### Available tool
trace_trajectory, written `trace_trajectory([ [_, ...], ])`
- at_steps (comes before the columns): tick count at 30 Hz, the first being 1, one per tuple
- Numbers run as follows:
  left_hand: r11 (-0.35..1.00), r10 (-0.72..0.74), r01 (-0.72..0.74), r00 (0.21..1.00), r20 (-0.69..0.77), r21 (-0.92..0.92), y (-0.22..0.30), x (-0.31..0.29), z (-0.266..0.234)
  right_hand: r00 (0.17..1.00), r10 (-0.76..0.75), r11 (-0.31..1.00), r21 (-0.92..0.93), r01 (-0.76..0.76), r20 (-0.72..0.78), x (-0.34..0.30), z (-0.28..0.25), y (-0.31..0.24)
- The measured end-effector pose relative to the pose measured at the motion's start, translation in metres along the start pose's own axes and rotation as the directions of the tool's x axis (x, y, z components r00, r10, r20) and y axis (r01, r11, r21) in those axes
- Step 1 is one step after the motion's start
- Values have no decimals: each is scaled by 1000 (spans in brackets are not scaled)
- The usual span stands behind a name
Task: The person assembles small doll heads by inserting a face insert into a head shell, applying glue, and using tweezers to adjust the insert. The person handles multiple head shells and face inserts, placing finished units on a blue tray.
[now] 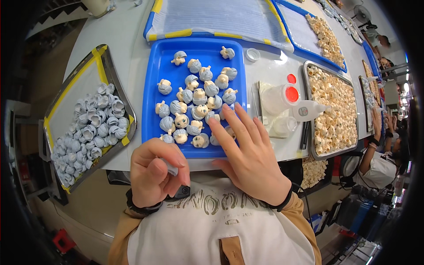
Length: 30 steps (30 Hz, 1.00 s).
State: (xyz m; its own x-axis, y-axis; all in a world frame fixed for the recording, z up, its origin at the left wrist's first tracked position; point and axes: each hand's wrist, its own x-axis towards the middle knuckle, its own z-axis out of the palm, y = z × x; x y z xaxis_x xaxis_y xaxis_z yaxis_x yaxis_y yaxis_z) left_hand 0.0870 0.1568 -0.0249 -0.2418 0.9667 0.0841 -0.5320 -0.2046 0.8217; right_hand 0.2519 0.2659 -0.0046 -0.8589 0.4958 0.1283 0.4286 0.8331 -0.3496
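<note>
My left hand (152, 170) is closed in front of the blue tray's near edge, its curled fingers around a grey-blue hair piece (170, 167) that they mostly hide. My right hand (254, 163) reaches over the near right corner of the blue tray (152, 66), fingers stretched out and apart, fingertips over some small doll heads. Whether they touch these I cannot tell. Several doll heads with grey-blue hair and pale faces lie in the tray, such as a doll head (181, 119) with its painted eyes up.
At left, a yellow-taped tray (95, 53) holds loose grey-blue hair pieces (90, 128). Right of the blue tray stand a clear jar with a red top (282, 96), a white squeeze bottle (307, 110) and a metal tray (324, 155) of cream-coloured hollow parts. A co-worker (375, 159) is at far right.
</note>
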Motion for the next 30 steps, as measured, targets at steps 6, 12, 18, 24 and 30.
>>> trace_trajectory([
  [6,999,-49,48,997,57,20,1,6,0,893,57,951,296,88,-447,-60,-56,40],
  [12,989,-138,139,990,26,-46,3,7,6,589,684,653,1,-758,-431,-147,-75,139],
  [18,989,-69,73,997,-38,131,-4,4,3,654,621,708,-48,-704,-433,-144,-54,166],
  [24,996,-85,86,995,-49,15,-7,8,8,615,632,707,26,-707,-471,-146,-52,167],
  [30,996,-91,90,995,-46,-19,-7,7,10,494,707,652,197,-732,-506,-152,-51,169],
])
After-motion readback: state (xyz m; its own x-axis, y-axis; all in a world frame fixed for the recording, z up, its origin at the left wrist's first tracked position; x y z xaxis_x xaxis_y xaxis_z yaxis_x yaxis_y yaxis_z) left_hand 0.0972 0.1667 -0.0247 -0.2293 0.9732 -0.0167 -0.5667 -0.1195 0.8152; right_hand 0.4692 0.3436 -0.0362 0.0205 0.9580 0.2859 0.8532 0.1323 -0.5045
